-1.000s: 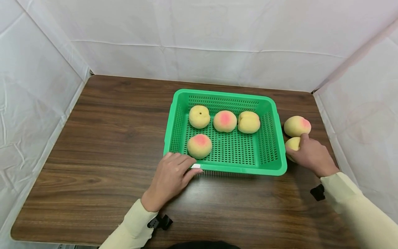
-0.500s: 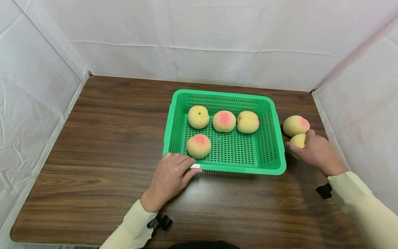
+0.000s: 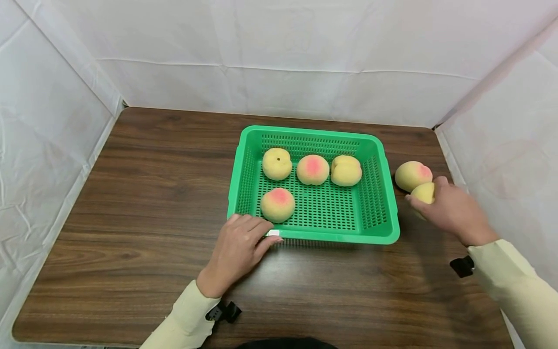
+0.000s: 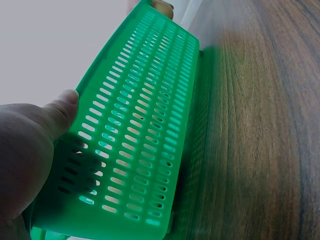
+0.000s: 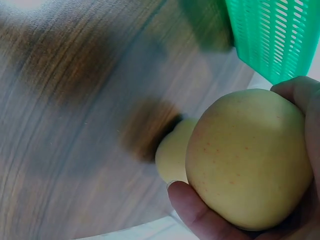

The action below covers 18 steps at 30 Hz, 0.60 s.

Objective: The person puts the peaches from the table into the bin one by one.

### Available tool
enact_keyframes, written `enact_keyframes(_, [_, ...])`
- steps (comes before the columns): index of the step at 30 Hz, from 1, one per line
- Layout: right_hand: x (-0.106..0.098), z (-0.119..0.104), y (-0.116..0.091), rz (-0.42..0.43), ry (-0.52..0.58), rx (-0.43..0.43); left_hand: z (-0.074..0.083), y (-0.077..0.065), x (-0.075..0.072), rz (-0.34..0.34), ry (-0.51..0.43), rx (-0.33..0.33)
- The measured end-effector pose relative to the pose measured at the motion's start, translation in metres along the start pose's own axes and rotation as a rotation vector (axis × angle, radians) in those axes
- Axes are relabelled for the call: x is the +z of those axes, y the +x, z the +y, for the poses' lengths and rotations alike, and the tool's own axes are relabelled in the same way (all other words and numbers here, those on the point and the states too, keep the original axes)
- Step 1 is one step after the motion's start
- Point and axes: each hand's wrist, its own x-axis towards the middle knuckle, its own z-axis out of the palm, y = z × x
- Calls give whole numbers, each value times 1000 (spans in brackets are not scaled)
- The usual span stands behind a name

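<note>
In the head view, my left hand (image 3: 237,252) grips the front-left rim of a green plastic basket (image 3: 335,238). Its thumb lies along the outer wall, as the left wrist view shows. Over to the right of the basket, my right hand (image 3: 459,211) holds a yellow peach (image 3: 423,193) between thumb and fingers. That held peach (image 5: 247,160) fills much of the right wrist view and looks raised off the table. Just behind it, a second peach (image 3: 411,175) with a pink blush rests on the table.
Several peaches lie inside the basket: a back row with a pink-tipped peach (image 3: 312,169) in its middle, and one peach (image 3: 277,205) near the front left. The brown wooden table (image 3: 144,218) is bounded by white sheeting (image 3: 283,87) at back and sides.
My right hand has moved right, away from the basket, carrying the peach with it. My left hand keeps its place on the basket rim; the basket's contents look the same.
</note>
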Motion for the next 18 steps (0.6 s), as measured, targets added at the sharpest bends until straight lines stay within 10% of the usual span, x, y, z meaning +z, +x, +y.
enact_keyframes(18, [-20, -11, -3, 47, -38, -28, 1, 1, -1, -6, -2, -4])
